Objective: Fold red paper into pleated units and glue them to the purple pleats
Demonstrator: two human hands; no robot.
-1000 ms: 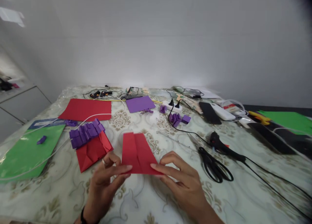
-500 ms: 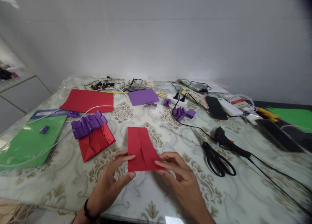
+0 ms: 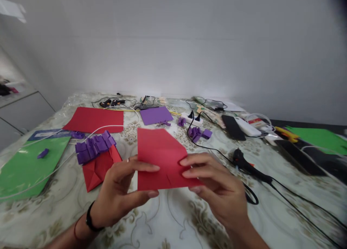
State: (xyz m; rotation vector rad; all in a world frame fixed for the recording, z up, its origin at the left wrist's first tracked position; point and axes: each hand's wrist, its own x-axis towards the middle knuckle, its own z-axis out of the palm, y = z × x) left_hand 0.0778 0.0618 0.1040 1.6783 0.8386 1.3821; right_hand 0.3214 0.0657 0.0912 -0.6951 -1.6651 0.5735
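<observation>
Paper (image 3: 159, 151), red, smooth and matt, is held above the near middle of the worktop (image 3: 151, 223). Its left and near edges run straight; the far right corner slants away, so it narrows toward the far side, with a small dark crease by the near edge. The narrow end points far; sides look alike in length, so I cannot tell a long axis. The right hand's (image 3: 217, 184) grip is clamped on its right side, fingers on the face, thumb at the near edge. The left hand (image 3: 121, 187) has a finger across the face and its thumb at the near edge; I cannot tell if that grip is pinched tight. Just left lies a creased, folded red packet (image 3: 94, 173), overlapped by a pleated purple strip (image 3: 94, 147). Black scissors (image 3: 252, 196) show partly behind the right hand.
</observation>
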